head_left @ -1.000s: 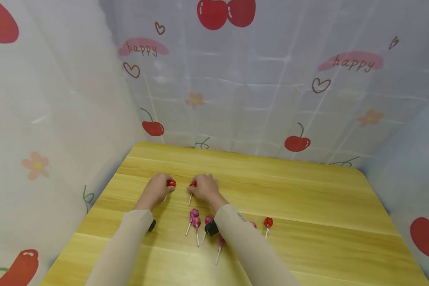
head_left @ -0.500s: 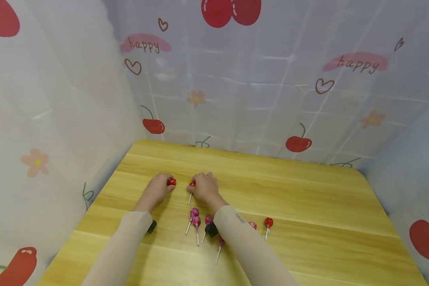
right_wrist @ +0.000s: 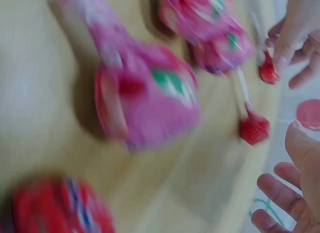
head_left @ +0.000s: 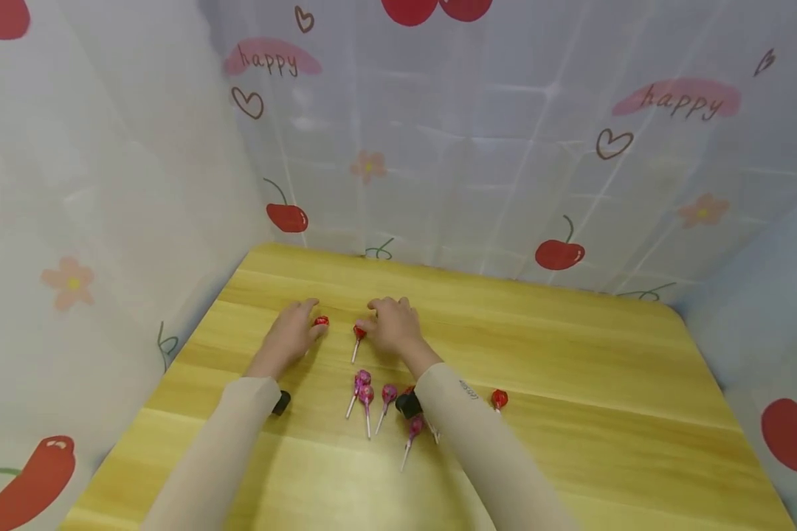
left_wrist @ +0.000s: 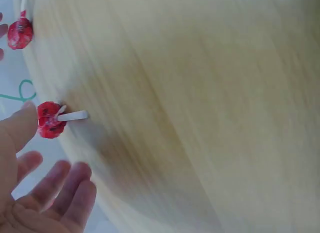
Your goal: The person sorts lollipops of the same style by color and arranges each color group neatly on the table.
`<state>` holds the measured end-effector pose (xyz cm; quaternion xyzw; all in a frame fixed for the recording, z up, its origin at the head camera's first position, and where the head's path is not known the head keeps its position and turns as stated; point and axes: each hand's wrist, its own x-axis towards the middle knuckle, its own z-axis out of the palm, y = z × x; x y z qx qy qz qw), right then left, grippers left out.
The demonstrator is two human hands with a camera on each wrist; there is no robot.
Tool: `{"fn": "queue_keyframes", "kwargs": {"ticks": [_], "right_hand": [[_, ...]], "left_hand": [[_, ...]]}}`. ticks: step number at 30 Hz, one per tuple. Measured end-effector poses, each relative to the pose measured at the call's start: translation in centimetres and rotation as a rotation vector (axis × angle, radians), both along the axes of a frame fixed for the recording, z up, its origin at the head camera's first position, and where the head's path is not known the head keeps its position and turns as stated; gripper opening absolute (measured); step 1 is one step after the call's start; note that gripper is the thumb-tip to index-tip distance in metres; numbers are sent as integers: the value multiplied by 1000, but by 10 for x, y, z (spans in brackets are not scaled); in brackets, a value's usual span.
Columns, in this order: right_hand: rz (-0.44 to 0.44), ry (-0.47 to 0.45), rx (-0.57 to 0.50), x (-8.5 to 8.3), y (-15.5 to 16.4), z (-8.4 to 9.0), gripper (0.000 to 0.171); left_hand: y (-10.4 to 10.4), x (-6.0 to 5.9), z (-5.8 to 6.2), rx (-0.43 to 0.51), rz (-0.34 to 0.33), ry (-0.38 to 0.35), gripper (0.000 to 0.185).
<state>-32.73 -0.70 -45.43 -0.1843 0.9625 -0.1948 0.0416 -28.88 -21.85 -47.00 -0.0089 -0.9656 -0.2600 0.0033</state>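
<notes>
- Your left hand (head_left: pixel 288 333) has its fingers spread wide and gripping nothing; the thumb lies at the wrapped head of a red lollipop (head_left: pixel 322 321), though you cannot tell whether it touches.
- Your right hand (head_left: pixel 397 328) is also loosely spread, fingers and thumb apart, with nothing in its grasp; its thumb is beside the head of a second red lollipop (head_left: pixel 359 332).
- Both of these lollipops lie on the wooden table (head_left: pixel 611 354), side by side between your hands, heads toward the far edge.
- From the head camera, your right thumb seems to meet its lollipop; your right wrist camera shows a gap between them.
- Your left lollipop's white stick (left_wrist: pixel 73 115) is mostly hidden from the head view, yet plain from your left wrist.
- Four pink lollipops (head_left: pixel 389 392) lie nearer you, seen whole only from the head; your right wrist camera gives you a green patch (right_wrist: pixel 172 85) on one wrapper, blurred.
- Only the head view takes in your sleeves (head_left: pixel 222 442) and the third red lollipop (head_left: pixel 499 399) beyond your right forearm.
</notes>
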Motion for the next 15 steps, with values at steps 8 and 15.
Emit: {"fn": "queue_keyframes", "kwargs": {"ticks": [8, 15], "right_hand": [[-9, 1, -136, 2, 45, 29, 51], [-4, 90, -207, 18, 98, 44, 43]], "left_hand": [[21, 11, 10, -8, -21, 270, 42], [53, 41, 19, 29, -175, 218, 37]]}}
